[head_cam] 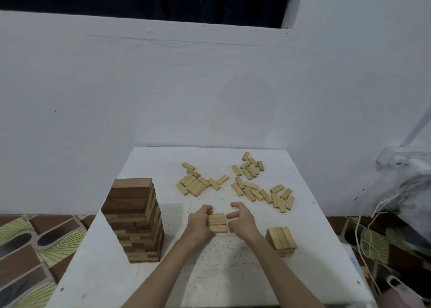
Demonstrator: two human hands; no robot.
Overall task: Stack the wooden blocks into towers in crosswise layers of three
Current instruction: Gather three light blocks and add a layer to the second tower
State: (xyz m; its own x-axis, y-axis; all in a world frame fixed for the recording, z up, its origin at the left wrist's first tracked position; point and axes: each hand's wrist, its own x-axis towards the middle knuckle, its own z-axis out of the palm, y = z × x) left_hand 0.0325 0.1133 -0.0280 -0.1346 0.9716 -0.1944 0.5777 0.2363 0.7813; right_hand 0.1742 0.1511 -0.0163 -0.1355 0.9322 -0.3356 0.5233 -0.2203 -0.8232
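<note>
1. Progress: one tall tower (134, 221) stands finished-looking on the counter's (116, 272) left side, many crosswise layers, top layer dark wood, lower ones mixed dark and pale. Judged done or nearly so.
2. A short stack (281, 241) of pale blocks sits near the right edge, three blocks across on top, a few layers visible; exact count hard to tell.
3. Centre front: a new small stack (217, 222) is being started between the hands, three pale blocks side by side on top, at least one layer under it by the look of the front face.
4. Left hand (200, 223) is curled against the new stack's left side, fingers touching the blocks, squaring or holding them. Right hand (240, 219) is just beside the stack's right side, fingers loosely bent and spread, not touching as far as can be seen, holding nothing.
5. Left to do: lots. Two loose scatters lie further back: a left group (198, 183) and a bigger right group (258, 184), blocks lying flat at all angles, some touching or overlapping. Est. well under half of the pale blocks are stacked.
6. Materials: blocks are oblong wooden bars, pale ones w/ visible straight grain, square-cut ends, some ends showing a small dark mark. Look smooth, rigid, light.
7. Counter surface is white, flat, matte, speckled w/ small dark marks and scuffs; a few screw heads near the edges. White wall behind, patterned floor tiles (28, 249) at left.
</note>
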